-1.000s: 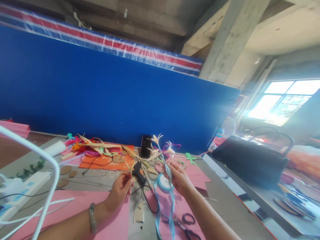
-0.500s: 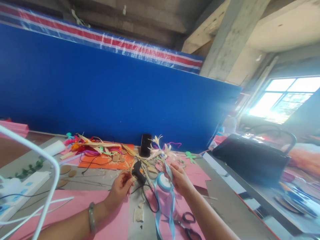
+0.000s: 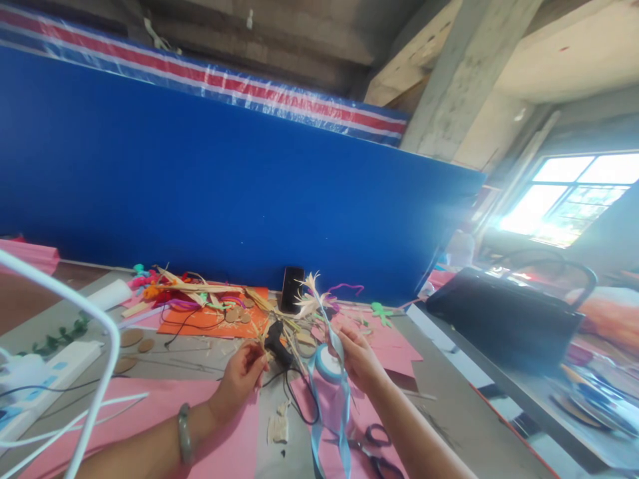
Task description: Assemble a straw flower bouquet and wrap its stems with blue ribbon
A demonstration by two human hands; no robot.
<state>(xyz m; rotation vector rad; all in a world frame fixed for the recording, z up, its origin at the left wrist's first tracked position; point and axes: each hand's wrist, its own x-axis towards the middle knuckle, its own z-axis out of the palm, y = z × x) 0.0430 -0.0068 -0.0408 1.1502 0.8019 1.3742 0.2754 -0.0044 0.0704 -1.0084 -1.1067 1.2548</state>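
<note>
My right hand is closed round the stem of a pale, straw-coloured artificial flower, its pointed petals facing up. Light blue ribbon runs along the stem and trails down to the table. My left hand is pinched on a small pale straw-like piece, partly hidden by the fingers. Just right of that hand lies a black glue gun with its cord. A blue ribbon roll stands under my right hand, and scissors lie nearer me.
Orange paper at the back left carries husk strips and coloured bits. A phone leans at the back by the blue panel. Pink sheets cover parts of the table. A power strip and white cable sit left; a black bag is right.
The flower has turned in my right hand, so its blossoms now overlap instead of spreading apart. My left hand stays almost where it was.
</note>
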